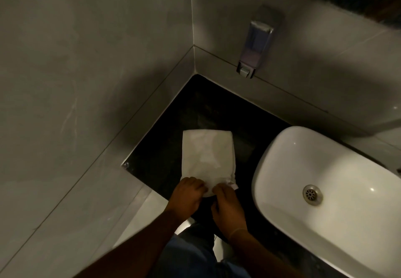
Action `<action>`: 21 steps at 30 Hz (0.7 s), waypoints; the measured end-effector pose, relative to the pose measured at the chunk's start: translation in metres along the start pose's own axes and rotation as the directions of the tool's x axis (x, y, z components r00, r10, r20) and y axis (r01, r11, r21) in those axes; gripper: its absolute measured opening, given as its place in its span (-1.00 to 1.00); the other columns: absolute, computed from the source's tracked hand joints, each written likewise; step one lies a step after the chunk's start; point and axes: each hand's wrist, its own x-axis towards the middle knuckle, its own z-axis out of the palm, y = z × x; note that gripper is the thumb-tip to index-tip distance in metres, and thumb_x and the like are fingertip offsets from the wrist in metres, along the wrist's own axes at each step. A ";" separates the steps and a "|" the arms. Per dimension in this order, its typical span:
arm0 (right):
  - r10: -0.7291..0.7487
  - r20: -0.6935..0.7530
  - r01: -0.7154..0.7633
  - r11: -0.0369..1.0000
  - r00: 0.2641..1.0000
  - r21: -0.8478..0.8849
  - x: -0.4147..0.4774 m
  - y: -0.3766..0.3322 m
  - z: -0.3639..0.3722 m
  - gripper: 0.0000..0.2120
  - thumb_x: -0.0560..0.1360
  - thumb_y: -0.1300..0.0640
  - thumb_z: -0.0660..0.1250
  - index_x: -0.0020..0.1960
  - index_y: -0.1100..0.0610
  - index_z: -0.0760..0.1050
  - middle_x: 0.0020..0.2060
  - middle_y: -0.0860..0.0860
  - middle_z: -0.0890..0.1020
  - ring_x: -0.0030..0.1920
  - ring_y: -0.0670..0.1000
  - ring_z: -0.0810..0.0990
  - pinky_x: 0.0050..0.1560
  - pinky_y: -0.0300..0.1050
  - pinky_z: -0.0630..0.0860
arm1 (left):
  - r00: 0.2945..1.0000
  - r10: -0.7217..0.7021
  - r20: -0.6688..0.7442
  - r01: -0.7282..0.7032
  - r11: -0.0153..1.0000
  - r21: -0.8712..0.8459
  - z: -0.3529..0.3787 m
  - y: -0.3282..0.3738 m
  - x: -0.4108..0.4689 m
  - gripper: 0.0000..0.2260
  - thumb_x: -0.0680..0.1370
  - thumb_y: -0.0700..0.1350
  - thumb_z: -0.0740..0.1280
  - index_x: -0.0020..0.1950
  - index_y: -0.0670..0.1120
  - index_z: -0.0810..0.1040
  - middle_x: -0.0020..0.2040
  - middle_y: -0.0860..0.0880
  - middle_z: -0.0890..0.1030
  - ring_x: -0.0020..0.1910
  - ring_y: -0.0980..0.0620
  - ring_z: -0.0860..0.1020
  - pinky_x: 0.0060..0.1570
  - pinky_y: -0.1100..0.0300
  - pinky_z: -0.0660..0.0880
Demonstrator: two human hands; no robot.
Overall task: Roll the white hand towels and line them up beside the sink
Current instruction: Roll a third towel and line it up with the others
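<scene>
pinching the near edge of the white hand towel (208, 156) with left hand (187, 195) and right hand (226, 204), flat on black counter (165, 147) beside sink (282, 147).

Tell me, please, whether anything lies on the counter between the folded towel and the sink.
Nothing visible does. The white towel lies flat on the black counter, both hands on its near edge; only bare counter separates it from the sink.
</scene>
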 end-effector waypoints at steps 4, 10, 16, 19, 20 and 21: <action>-0.237 0.027 0.236 0.939 0.971 -0.250 0.011 0.020 -0.006 -0.58 0.41 0.20 0.37 0.27 0.16 0.55 0.22 0.12 0.61 0.25 0.17 0.58 0.13 0.05 0.62 | 0.997 -0.024 0.077 0.023 1.000 0.008 -0.003 -0.001 -0.006 -0.62 0.44 0.10 0.44 0.21 0.01 0.57 0.22 -0.01 0.61 0.14 -0.04 0.54 0.08 0.03 0.51; -0.205 0.128 0.236 0.921 0.970 -0.311 0.034 0.017 -0.016 -0.51 0.29 0.20 0.52 0.21 0.08 0.56 0.13 0.06 0.64 0.15 0.15 0.64 0.09 0.08 0.58 | 0.994 -0.090 0.069 0.093 0.995 -0.033 -0.005 -0.003 0.011 -0.65 0.41 -0.20 0.41 0.20 -0.07 0.61 0.05 -0.06 0.68 -0.03 -0.10 0.61 0.05 0.04 0.54; -0.040 0.162 0.076 0.972 0.986 -0.223 0.051 -0.003 -0.028 -0.56 0.49 0.20 0.30 0.34 -0.04 0.39 0.10 0.00 0.62 0.16 0.12 0.57 0.16 0.08 0.49 | 0.915 -0.309 0.257 0.392 0.831 -0.394 -0.034 -0.013 0.024 -0.77 0.54 -0.05 0.35 0.15 0.13 0.39 -0.08 0.00 0.62 -0.18 0.04 0.61 -0.18 0.08 0.61; -0.051 0.180 0.081 0.983 0.982 -0.167 0.058 -0.005 -0.030 -0.74 0.60 0.09 0.18 0.28 -0.04 0.40 0.08 0.03 0.60 0.06 0.13 0.59 0.01 0.04 0.57 | 0.914 -0.319 0.248 0.395 0.838 -0.376 -0.034 -0.019 0.017 -0.82 0.59 -0.10 0.33 0.17 0.09 0.53 0.07 0.02 0.62 0.00 0.06 0.61 0.04 0.08 0.59; -0.057 0.166 0.084 0.984 0.984 -0.156 0.059 -0.005 -0.031 -0.78 0.60 0.08 0.18 0.23 -0.01 0.44 0.10 0.04 0.57 0.04 0.13 0.60 -0.03 0.03 0.58 | 0.923 -0.325 0.204 0.378 0.865 -0.330 -0.031 -0.019 0.015 -0.81 0.60 -0.13 0.32 0.19 0.04 0.59 0.12 0.00 0.61 0.04 0.04 0.60 0.09 0.08 0.57; -0.059 0.138 0.079 0.987 0.989 -0.142 0.062 -0.004 -0.031 -0.82 0.60 0.08 0.20 0.18 0.02 0.49 0.13 0.04 0.54 0.04 0.13 0.59 -0.04 0.03 0.59 | 0.939 -0.314 0.140 0.341 0.907 -0.247 -0.026 -0.019 0.014 -0.81 0.61 -0.14 0.31 0.19 0.01 0.62 0.14 -0.01 0.60 0.05 0.01 0.59 0.09 0.07 0.55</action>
